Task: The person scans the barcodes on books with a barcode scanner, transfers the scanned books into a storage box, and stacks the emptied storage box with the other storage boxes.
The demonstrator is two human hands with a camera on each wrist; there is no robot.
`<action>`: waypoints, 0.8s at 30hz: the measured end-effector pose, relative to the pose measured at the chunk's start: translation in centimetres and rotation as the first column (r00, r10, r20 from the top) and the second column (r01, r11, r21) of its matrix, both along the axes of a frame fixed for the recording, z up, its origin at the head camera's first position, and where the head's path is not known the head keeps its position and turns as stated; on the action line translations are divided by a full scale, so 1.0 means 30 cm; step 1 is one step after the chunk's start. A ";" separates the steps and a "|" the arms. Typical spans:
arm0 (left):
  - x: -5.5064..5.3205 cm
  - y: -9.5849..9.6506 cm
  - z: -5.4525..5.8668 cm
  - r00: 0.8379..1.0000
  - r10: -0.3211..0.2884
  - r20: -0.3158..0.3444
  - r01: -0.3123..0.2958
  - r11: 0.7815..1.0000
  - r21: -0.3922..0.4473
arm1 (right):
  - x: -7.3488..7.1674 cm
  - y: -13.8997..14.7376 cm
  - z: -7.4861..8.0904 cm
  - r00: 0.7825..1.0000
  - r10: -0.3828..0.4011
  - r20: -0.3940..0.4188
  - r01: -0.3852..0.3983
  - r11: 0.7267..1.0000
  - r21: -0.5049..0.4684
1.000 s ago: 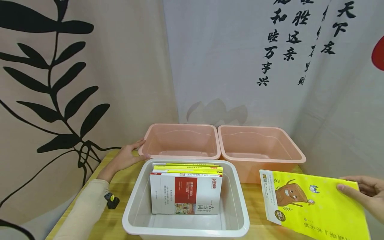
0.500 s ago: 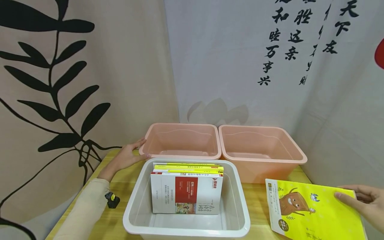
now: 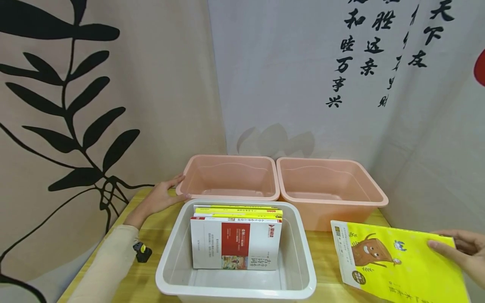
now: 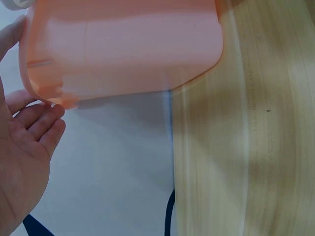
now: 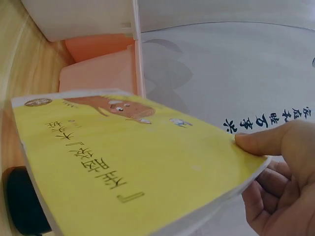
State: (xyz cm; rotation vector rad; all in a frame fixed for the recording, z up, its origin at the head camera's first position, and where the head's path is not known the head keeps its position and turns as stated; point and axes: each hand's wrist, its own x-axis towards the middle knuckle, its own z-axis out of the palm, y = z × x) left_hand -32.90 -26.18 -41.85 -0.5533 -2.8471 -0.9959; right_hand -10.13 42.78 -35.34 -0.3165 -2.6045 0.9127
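clearly, the yellow book [image 3: 403, 265] is at the right side of the head view, clamped at its right edge by the right hand [image 3: 467, 250], thumb on the cover and the other fingers bent underneath. it is tilted, its near edge running out of the bottom of the frame; whether any edge touches the bench [image 3: 326, 256] i cannot tell. its white left strip lies well short of the white bin [image 3: 235, 292], and a band of wood grain shows between them.

the left hand [image 3: 163, 198] grips the near left corner of the left pink bin [image 3: 233, 179], thumb at the front and fingers bent around the rim. in the left wrist view the base of that bin juts past the bench edge at one corner.

the right pink bin [image 3: 318, 216] stands just beside the left one, its front wall behind the book's upper edge. the white bin is in front, with a row of books [image 3: 236, 242] upright toward its back wall; bare floor shows ahead of them, and narrow gaps run at both sides. a pale cloth [image 3: 273, 75] hangs behind.
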 end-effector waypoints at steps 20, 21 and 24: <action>0.009 0.001 0.004 1.000 0.001 -0.015 -0.002 1.000 -0.022 | -0.101 0.013 0.176 0.896 0.297 -0.331 -0.313 0.950 0.004; 0.010 0.001 0.005 1.000 0.000 -0.015 0.000 1.000 -0.023 | -0.108 0.005 0.190 0.887 0.310 -0.341 -0.331 0.944 -0.004; 0.011 0.001 0.004 1.000 -0.002 -0.016 0.001 1.000 -0.024 | -0.127 -0.019 0.232 0.865 0.346 -0.363 -0.379 0.925 -0.023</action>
